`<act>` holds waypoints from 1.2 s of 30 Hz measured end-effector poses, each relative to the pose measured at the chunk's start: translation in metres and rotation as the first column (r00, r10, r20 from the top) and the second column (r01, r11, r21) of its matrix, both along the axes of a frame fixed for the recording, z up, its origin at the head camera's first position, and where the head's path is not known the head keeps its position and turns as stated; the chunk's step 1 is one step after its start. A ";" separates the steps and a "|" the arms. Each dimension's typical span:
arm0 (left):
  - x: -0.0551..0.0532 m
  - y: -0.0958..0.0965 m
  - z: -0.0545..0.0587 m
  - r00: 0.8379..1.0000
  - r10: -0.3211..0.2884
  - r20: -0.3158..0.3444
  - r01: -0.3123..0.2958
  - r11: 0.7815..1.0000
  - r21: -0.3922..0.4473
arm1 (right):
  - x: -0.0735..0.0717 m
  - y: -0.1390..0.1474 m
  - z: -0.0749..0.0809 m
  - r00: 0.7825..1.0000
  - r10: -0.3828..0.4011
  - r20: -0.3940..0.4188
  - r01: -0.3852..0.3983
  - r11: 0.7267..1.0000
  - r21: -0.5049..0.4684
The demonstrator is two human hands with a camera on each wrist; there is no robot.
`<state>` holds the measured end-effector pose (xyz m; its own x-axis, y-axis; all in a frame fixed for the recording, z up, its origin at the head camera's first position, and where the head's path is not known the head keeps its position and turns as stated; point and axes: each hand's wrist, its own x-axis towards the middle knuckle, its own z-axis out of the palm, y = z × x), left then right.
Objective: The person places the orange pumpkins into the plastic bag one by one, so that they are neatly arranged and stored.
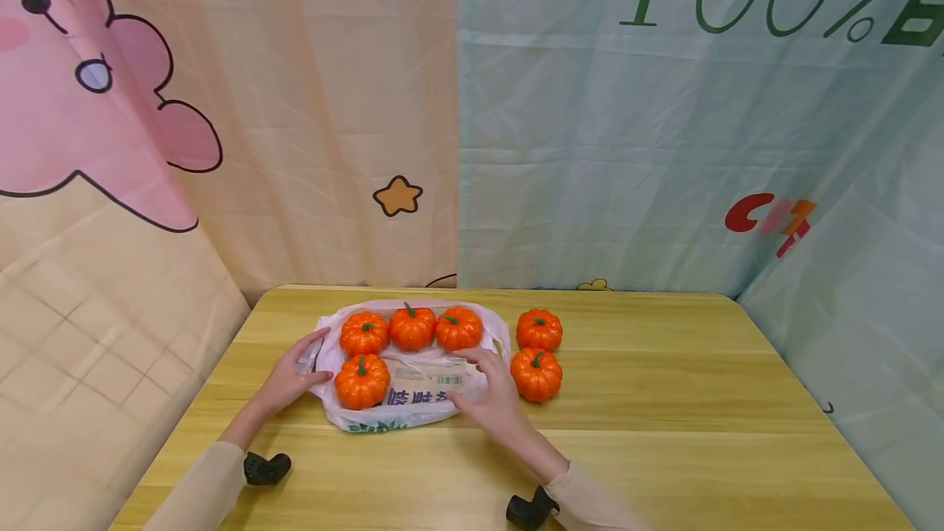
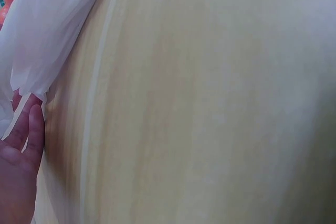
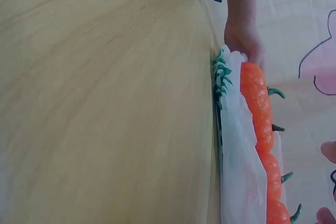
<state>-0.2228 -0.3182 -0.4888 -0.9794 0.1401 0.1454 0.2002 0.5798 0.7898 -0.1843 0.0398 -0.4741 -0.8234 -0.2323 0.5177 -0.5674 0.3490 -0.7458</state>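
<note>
A white plastic bag [image 1: 509,334] with green leaf print spreads round a shallow, tray-like shape in the head view. Printed brown cardboard [image 1: 420,374] with a barcode shows in its middle. Several small orange pumpkins [image 1: 364,333] with green stems sit inside, three along the back and one at the front left. My left hand [image 1: 293,371] touches the bag's left edge, fingers spread and fairly straight; in the left wrist view, plastic hangs over its fingertips. My right hand [image 1: 492,396] reaches over the bag's right side, thumb and fingers apart, with nothing seen between them.
Two more pumpkins [image 1: 539,329] stand on the wooden table [image 1: 664,400], just right of the bag, one behind the other, close to my right hand. Printed curtains [image 1: 354,105] hang behind the table and along both sides. Black wrist mounts [image 1: 267,469] sit at both sleeves.
</note>
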 end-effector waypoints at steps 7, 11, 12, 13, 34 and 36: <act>-0.001 0.000 0.001 1.000 -0.004 -0.008 0.004 1.000 0.001 | 0.000 0.027 0.003 0.995 -0.057 -0.078 0.061 0.997 0.044; -0.002 0.000 -0.001 1.000 -0.002 -0.002 0.002 1.000 -0.005 | 0.000 0.043 0.002 0.989 -0.094 -0.112 0.101 0.993 0.055; -0.002 -0.001 -0.001 1.000 -0.004 -0.006 0.004 1.000 -0.004 | 0.000 0.047 0.001 0.988 -0.103 -0.114 0.110 0.992 0.058; -0.002 0.000 -0.002 1.000 -0.004 -0.011 0.004 1.000 -0.005 | -0.001 0.051 0.001 0.986 -0.115 -0.119 0.123 0.990 0.063; -0.001 0.001 -0.003 1.000 -0.003 -0.011 0.003 1.000 -0.006 | -0.023 0.117 -0.008 0.987 -0.122 -0.107 0.134 0.985 0.105; -0.001 0.001 -0.002 1.000 -0.005 -0.012 0.005 1.000 -0.008 | -0.026 0.119 -0.010 0.992 -0.112 -0.053 0.117 0.988 0.100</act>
